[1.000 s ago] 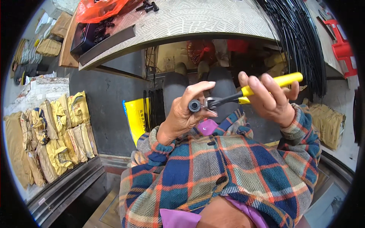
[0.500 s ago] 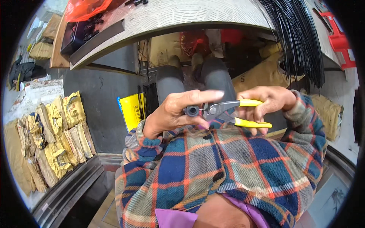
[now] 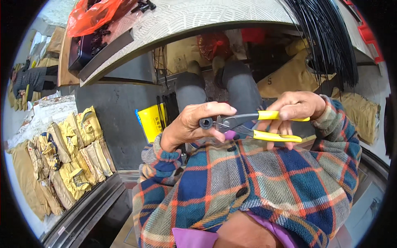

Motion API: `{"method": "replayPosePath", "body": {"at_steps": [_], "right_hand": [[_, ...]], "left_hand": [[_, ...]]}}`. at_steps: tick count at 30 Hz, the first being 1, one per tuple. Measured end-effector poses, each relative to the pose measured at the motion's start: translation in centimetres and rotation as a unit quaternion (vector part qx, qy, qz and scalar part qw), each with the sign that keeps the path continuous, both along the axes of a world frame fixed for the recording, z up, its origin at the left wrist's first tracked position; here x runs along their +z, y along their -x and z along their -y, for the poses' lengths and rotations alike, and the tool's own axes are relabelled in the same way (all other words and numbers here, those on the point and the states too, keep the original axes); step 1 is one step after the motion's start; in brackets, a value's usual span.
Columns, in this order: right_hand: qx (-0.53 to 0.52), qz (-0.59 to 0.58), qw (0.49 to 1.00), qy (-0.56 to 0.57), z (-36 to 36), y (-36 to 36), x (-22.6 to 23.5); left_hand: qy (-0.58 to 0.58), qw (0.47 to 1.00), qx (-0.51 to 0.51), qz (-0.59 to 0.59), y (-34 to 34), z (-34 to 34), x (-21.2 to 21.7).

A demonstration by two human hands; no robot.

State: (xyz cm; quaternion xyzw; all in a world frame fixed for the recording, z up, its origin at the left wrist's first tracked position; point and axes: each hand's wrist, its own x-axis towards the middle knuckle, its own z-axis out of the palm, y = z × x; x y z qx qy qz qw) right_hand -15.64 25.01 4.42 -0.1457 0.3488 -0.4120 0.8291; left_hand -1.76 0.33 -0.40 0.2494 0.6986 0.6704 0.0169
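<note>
Close in front of my chest, my left hand [image 3: 182, 126] is closed around a short black tubular piece [image 3: 205, 123], whose round open end faces out between thumb and fingers. Pliers [image 3: 236, 120] with dark metal jaws and yellow grips reach across from my right hand. Their jaw end meets the black piece at my left fingertips; whether the jaws bite on it I cannot make out. My right hand [image 3: 298, 109] has its thumb over the upper grip and its fingers behind the grips, which stand apart.
Beyond my knees stands a table [image 3: 198, 16] with a patterned top. A bundle of thin black strands [image 3: 326, 37] hangs off its right side. An orange-red plastic bag [image 3: 89, 18], a tray [image 3: 78, 62] and small black parts [image 3: 144, 6] lie at its left. Yellow-brown packages [image 3: 76, 177] cover the left floor.
My left index finger has lowered toward the pliers' jaws. The pliers' grips and my right hand have shifted a little to the right. The whole view has tilted slightly.
</note>
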Motion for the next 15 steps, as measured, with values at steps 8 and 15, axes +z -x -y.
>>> {"method": "replayPosePath", "body": {"at_steps": [8, 15], "right_hand": [[0.044, -0.876, 0.411, 0.249, 2.2, -1.9, 0.1], [-0.007, -0.874, 0.413, 0.257, 4.0, -1.5, -0.4]], "left_hand": [[0.021, 0.979, 0.197, -0.039, -0.3, -1.0, -0.8], [-0.046, 0.957, 0.287, -0.010, -0.6, -1.5, -1.0]]}}
